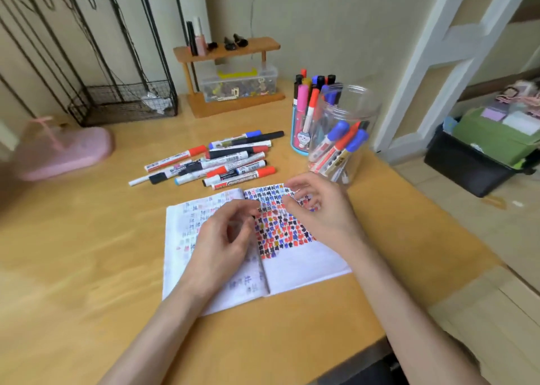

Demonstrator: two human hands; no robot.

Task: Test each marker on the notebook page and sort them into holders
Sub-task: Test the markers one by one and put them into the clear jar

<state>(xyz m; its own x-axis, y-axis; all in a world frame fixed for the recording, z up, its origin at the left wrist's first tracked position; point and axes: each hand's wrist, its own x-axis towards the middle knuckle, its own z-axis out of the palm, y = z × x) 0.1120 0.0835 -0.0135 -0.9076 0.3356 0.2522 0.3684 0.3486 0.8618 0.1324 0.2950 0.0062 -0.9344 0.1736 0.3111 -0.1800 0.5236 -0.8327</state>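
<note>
So the open white paper notebook (306,262) lies flat in the middle of the pale wooden table (87,253), right in front of the person. Its right page is packed with rows of little red, blue and black test scribbles, and the left page only shows faint ones.

Both hands hover just over it. The left hand (225,238) is above the spine and the right hand (318,209) is over the scribbled page. Fingers on both are loosely curled, and I can't make out either one pinching anything, so my guess is they're between markers.

The untested heap of smooth plastic whiteboard markers (222,162) lies just beyond the notebook, an easy reach. Just right of it stand the blue cup holder (299,133), with its markers upright, and touching it a clear plastic jar (347,139) with markers leaning inside.
</note>
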